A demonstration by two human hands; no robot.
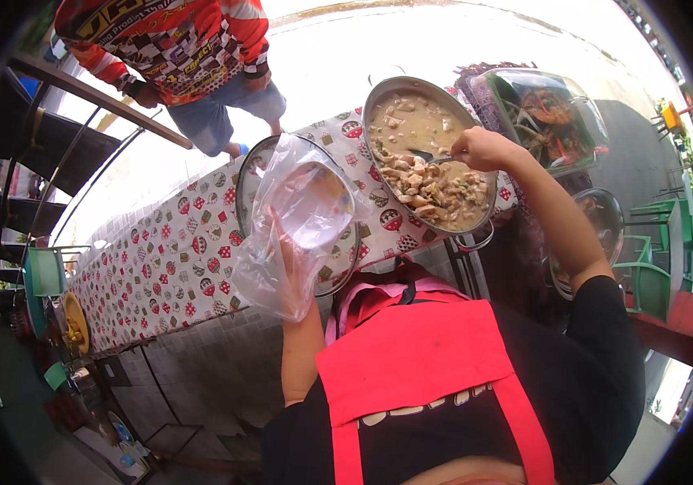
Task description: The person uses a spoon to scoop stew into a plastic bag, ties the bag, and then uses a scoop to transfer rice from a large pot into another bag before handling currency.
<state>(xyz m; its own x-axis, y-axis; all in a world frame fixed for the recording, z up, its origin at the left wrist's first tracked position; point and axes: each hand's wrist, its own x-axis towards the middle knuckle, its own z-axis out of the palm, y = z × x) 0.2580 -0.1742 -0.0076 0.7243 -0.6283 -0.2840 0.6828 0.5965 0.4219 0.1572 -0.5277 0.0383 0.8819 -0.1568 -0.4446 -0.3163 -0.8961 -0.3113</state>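
Note:
My right hand (480, 149) is closed round the handle of a metal serving spoon (443, 159), whose dark end rests among the meat pieces in an oval metal pan (492, 212). Pale brown stew (411, 121) with chunks of meat fills that pan. To its left, my left hand (286, 246) shows through a clear plastic bag (261, 275) and grips it from below. Inside or behind the film is a round white shape, like a bowl (314, 218); the film blurs it. Under the bag lies an oval glass lid with a metal rim (353, 263).
A patterned cloth (185, 267) covers the long table. Right of the pan stands a clear-lidded container (544, 121) of food, with another glass lid (593, 234) nearer me. Across the table stands a person in a red patterned shirt (176, 48). Green chairs (645, 271) are at the right.

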